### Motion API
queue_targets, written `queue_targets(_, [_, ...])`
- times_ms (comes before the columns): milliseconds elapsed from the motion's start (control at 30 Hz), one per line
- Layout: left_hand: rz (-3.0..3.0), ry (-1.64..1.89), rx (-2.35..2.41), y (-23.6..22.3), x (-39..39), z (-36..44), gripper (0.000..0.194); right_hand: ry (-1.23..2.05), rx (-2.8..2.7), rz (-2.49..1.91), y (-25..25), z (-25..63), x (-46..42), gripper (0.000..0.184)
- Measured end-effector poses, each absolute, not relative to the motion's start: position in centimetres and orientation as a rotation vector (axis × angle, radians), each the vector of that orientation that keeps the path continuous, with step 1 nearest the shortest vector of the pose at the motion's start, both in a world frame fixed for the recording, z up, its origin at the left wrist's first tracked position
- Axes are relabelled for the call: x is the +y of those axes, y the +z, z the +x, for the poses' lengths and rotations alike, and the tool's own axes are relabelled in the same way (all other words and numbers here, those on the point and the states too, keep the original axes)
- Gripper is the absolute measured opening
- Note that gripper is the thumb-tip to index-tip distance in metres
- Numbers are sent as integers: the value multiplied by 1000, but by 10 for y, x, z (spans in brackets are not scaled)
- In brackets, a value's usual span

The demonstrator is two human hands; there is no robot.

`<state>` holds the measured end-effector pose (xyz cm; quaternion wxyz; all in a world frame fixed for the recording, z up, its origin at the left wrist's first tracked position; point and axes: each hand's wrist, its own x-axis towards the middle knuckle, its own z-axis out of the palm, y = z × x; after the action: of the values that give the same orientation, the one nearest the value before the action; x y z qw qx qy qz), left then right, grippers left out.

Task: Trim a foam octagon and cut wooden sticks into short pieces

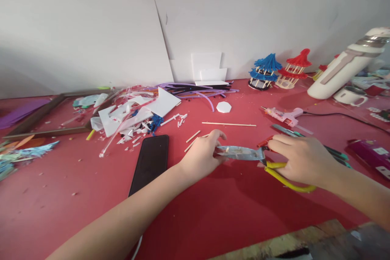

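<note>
My right hand (300, 156) is wrapped round the handles of a pair of scissors (243, 153), with a yellow loop below the fingers and a red part above. Their broad, smudged metal blade points left, towards my left hand (205, 152). At the blade's tip, the fingers of my left hand are curled together; what they pinch, if anything, is hidden. Two short wooden sticks (193, 136) lie just beyond that hand, one partly behind it. A longer thin stick (228, 124) rests behind the scissors, and past it is a white octagonal piece (224, 107).
Left of my left arm lies a black phone (150, 162). White scraps (134, 115) pile up behind it. A pink glue gun (286, 117) with a cord sits at right, near a blue tiered model (265, 71), a red one (295, 69) and a white flask (344, 67).
</note>
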<state>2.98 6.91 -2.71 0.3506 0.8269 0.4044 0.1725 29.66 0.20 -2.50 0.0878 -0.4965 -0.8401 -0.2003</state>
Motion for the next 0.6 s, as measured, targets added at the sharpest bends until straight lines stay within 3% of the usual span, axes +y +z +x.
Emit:
queue_targets(300, [2194, 435, 1020, -26, 67, 31, 37, -551, -2463, -1403, -34, 303, 4, 35])
queue_targets(467, [2241, 392, 1002, -19, 73, 23, 36, -130, -2069, -1460, -24, 309, 15, 32])
queue_targets(600, [2309, 363, 1093, -5, 80, 13, 13, 226, -1715, -1556, -8, 299, 31, 34])
